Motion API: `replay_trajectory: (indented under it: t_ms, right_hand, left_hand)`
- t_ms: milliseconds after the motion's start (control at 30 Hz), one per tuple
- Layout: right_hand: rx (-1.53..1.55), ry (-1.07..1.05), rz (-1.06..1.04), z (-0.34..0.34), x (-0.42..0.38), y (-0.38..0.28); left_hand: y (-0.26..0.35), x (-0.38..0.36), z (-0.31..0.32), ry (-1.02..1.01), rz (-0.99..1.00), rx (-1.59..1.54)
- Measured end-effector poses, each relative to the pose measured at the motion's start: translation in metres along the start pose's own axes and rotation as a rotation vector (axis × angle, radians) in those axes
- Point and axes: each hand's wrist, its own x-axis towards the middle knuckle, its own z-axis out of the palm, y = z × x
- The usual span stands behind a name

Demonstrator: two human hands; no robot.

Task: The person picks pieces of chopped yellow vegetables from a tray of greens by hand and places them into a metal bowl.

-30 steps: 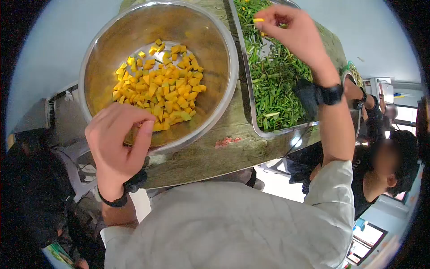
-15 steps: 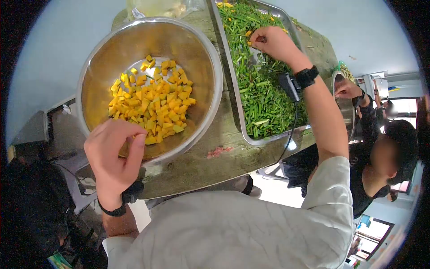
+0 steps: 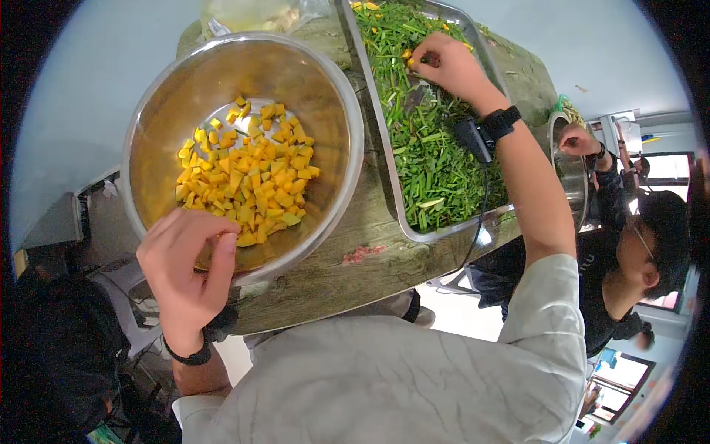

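Observation:
Diced orange-yellow pumpkin [image 3: 255, 174] lies in a wide steel bowl [image 3: 316, 89]. My left hand [image 3: 185, 266] is over the bowl's near rim, thumb and fingers drawn into a pinch. Whatever it may hold is hidden. Chopped green vegetable stems and leaves [image 3: 436, 174] fill a steel tray [image 3: 405, 226] to the right of the bowl. Above the tray's far part, my right hand [image 3: 447, 68] has its fingers closed at a yellow pumpkin cube [image 3: 410, 64]. Another yellow piece [image 3: 407, 53] shows right beside its fingertips.
Pinkish scraps [image 3: 362, 254] lie on the wooden-patterned table [image 3: 310, 285]. A plastic bag [image 3: 266, 13] is behind the bowl. From a device on my right wrist, a cable [image 3: 482, 222] hangs across the tray's edge. A co-worker [image 3: 629, 251] reaches toward another metal container [image 3: 568, 174] at right.
My right hand has shifted slightly up and left over the greens, its fingertips closer to the yellow pieces. My left hand stays nearly in place. The co-worker's head and hand moved a little.

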Motion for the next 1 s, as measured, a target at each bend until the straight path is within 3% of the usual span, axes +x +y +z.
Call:
replay_trajectory:
  t_ms: [133, 433, 1000]
  right_hand:
    - [0.16, -0.048, 0.423, -0.025, 0.001, -0.019]
    - [0.071, -0.1, 0.123, -0.001, -0.003, 0.007]
    - [-0.075, -0.152, 0.169, -0.005, 0.005, -0.003]
  left_hand:
    - [-0.001, -0.002, 0.001, 0.0, 0.002, 0.005]
    - [0.0, 0.0, 0.001, -0.005, -0.019, 0.003]
    - [-0.001, -0.001, -0.001, -0.008, -0.005, -0.017]
